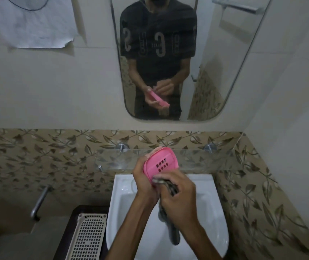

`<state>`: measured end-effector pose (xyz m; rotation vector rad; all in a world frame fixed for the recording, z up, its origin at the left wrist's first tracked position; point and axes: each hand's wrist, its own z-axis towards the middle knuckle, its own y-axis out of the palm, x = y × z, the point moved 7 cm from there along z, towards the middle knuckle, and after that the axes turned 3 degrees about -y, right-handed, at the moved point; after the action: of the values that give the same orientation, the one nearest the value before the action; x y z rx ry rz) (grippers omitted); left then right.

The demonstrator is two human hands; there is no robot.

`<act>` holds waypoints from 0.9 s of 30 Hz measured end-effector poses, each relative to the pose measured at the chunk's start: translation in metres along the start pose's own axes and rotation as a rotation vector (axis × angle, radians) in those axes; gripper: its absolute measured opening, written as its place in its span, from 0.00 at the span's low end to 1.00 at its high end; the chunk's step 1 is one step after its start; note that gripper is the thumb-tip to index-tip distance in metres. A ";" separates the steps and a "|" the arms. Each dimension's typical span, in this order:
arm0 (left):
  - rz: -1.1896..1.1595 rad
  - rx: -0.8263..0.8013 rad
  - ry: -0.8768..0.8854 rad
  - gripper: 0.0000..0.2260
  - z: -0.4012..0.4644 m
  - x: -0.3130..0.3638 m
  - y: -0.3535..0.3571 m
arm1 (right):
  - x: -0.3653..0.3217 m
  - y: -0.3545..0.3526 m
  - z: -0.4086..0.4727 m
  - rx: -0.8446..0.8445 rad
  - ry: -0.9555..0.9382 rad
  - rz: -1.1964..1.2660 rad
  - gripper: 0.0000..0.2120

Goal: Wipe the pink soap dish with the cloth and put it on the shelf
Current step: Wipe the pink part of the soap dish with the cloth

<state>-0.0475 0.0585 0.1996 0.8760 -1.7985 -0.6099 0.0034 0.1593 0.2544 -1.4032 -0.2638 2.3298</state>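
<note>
Glass shelf [196, 159] bare right of the hands; sink [213, 212] open below.

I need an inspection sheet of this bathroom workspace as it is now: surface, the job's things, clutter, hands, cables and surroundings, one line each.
Surface: white washbasin below the hands; glass shelf on the wall above it, with nothing seen on it.
Job's things: pink soap dish held above the basin, slotted face to the camera; dark cloth pressed on its lower edge, the rest hanging down.
Clutter: cream perforated basket left of the basin.
Hands: left hand grips the dish; right hand holds the cloth.
Cables: thin dark wire on the wall, top left.
Surroundings: mirror, leaf-pattern tiles, metal tap.
</note>
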 end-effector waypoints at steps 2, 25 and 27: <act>-0.027 -0.028 0.015 0.17 -0.001 0.005 0.004 | -0.016 0.005 0.004 -0.024 -0.091 0.020 0.15; -0.041 0.010 0.027 0.15 -0.004 -0.001 0.005 | 0.001 -0.005 -0.001 -0.008 0.086 -0.099 0.17; -0.033 0.020 0.027 0.14 -0.003 0.000 0.004 | -0.011 0.001 -0.001 -0.018 0.020 -0.070 0.16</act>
<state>-0.0459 0.0610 0.2029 0.9252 -1.7712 -0.5998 0.0086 0.1536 0.2621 -1.4021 -0.3238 2.2616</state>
